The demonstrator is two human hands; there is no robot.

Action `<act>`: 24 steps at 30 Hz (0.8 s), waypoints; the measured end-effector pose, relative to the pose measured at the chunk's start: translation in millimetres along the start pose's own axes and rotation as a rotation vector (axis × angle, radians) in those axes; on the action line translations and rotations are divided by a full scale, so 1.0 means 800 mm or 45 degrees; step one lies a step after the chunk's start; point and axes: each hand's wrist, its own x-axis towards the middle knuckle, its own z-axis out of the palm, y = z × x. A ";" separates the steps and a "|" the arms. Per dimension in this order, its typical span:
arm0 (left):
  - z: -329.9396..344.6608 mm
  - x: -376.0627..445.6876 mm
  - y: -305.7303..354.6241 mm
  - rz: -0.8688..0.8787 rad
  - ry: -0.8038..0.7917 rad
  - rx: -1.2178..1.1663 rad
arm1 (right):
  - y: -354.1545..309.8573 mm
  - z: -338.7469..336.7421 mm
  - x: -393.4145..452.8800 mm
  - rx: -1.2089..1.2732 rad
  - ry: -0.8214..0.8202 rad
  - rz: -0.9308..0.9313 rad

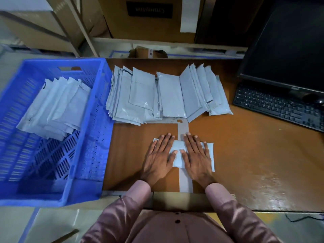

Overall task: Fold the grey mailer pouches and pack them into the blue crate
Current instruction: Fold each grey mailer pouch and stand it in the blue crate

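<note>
One grey mailer pouch (178, 156) lies folded on the brown table close to me. My left hand (160, 156) and my right hand (197, 155) both lie flat on it, fingers straight, pressing it down side by side. Beyond them, a spread-out pile of grey mailer pouches (163, 95) covers the middle of the table. At the left stands the blue crate (98, 130), holding several folded pouches (56, 104) stacked at its far end.
A black keyboard (278, 106) and a dark monitor (289, 46) stand at the right. Cardboard boxes (150, 18) line the back. A grey tape strip (184, 179) runs across the table (245, 155) under my hands.
</note>
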 end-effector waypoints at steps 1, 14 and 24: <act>0.000 0.000 -0.001 0.005 -0.004 -0.001 | 0.002 0.000 0.000 0.035 -0.008 -0.001; 0.014 0.016 0.024 0.101 -0.008 0.015 | 0.036 -0.013 -0.015 -0.061 0.028 -0.003; 0.015 0.021 0.024 0.110 -0.028 0.028 | 0.035 -0.015 -0.010 -0.103 -0.063 0.040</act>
